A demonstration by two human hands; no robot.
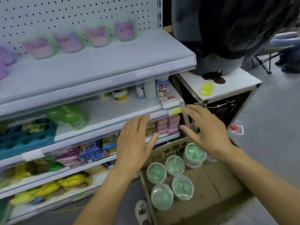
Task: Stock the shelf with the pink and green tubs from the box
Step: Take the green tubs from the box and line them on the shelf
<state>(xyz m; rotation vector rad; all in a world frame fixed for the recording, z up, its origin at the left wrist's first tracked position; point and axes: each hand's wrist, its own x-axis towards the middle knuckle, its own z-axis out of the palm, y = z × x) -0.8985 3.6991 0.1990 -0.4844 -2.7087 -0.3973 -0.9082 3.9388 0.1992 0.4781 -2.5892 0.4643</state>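
Observation:
Several pink tubs stand in a row at the back of the top shelf, against the pegboard. Below right, an open cardboard box on the floor holds several green tubs with clear lids, clustered in its left and far parts. My left hand hovers with fingers straight and spread, above the box's left edge, holding nothing. My right hand is also spread and empty, above the box's far end near a stacked green tub.
Lower shelves carry bottles, a green pouch, a blue tray, pink packets and yellow bags. A white-topped cabinet stands right of the shelving with a dark bulky object on it. Grey floor lies to the right.

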